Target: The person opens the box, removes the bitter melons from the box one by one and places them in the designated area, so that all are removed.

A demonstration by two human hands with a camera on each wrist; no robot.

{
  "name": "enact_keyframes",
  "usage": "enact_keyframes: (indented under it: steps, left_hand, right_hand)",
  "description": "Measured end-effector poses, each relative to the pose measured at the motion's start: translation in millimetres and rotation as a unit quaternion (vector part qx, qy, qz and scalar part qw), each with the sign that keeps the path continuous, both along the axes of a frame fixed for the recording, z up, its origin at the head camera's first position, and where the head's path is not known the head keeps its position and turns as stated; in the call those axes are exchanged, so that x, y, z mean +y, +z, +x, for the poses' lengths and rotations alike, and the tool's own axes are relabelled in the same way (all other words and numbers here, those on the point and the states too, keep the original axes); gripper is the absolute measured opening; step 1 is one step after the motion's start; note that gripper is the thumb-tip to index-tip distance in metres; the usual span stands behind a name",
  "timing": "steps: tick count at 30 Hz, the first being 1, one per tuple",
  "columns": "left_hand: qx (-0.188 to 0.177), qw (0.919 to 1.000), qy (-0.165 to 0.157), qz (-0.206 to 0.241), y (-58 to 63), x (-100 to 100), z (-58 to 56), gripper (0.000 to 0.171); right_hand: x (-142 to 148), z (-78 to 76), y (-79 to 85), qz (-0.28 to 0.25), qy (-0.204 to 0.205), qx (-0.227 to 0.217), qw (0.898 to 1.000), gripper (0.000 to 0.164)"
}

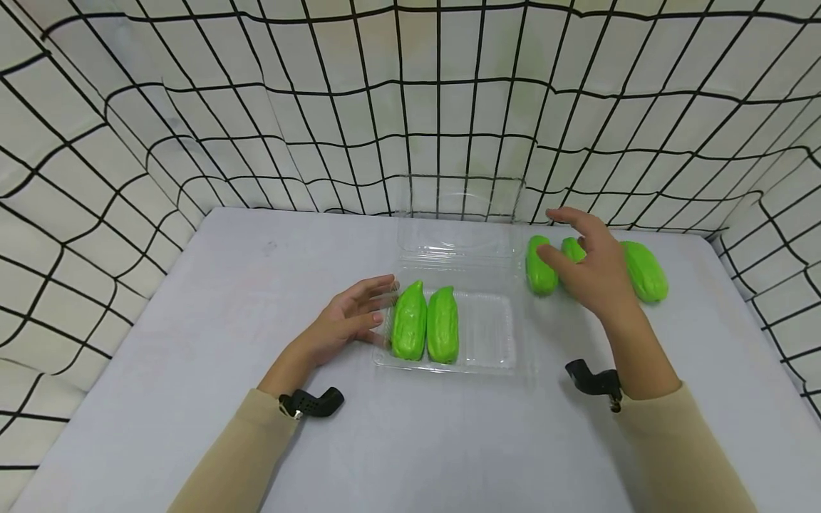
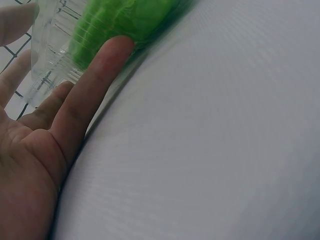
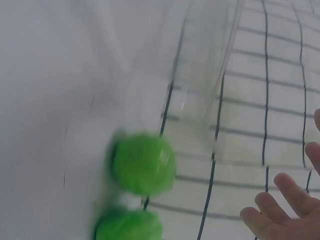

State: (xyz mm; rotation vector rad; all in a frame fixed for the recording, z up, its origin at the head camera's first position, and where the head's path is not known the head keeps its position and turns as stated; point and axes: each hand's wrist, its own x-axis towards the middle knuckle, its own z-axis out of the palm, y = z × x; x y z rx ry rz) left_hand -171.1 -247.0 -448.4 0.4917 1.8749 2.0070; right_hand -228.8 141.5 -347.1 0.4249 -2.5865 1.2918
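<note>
A clear plastic clamshell box [image 1: 487,331] lies on the table with its lid [image 1: 458,239] folded back. Two bright green, lumpy, vegetable-like pieces stand side by side in its left half, one green piece [image 1: 409,324] by the wall and another green piece [image 1: 442,326] beside it. My left hand [image 1: 343,320] rests at the box's left wall, fingers extended; one fingertip [image 2: 117,47] overlaps the plastic in the left wrist view. Right of the box, my right hand [image 1: 596,267] hovers over more green pieces [image 1: 541,267], its fingers spread and holding nothing. It partly hides a middle piece [image 1: 572,249].
Another green piece [image 1: 644,272] lies right of my right hand. Black wire grid [image 1: 438,135] walls the white table [image 1: 288,256] at the back and both sides, with the lid close to the back grid. A black wrist camera [image 1: 593,381] sits on each wrist.
</note>
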Motion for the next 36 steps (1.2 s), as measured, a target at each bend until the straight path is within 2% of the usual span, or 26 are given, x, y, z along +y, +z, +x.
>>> enact_keyframes:
  steps: [3,8,17,26,30,36]
  left_hand:
    - [0.001,1.0,0.001,-0.001,-0.1,0.0,0.0,0.062]
    - [-0.004,1.0,0.003,-0.001,0.6,0.5,0.4,0.062]
    - [0.0,1.0,0.004,-0.001,3.3,0.7,2.0,0.063]
    - [-0.004,1.0,0.006,0.0,2.8,0.5,2.3,0.064]
    - [-0.006,1.0,0.003,0.004,2.5,0.6,2.4,0.064]
    - [-0.006,1.0,-0.001,0.008,4.4,0.4,2.9,0.065]
  right_hand:
    - [-18.3,6.5,-4.8,-0.016,0.029,0.005,0.999,0.047]
    - [-42.2,17.9,-13.4,-0.031,0.072,-0.027,0.997,0.047]
    - [-65.0,35.7,-20.1,-0.029,0.13,-0.04,0.99,0.05]
    - [-84.6,47.6,-29.3,0.046,0.184,-0.089,0.978,0.059]
    - [-92.2,53.6,-34.3,0.087,0.19,-0.111,0.972,0.062]
    - [-100.1,60.4,-41.9,0.144,0.199,-0.118,0.962,0.065]
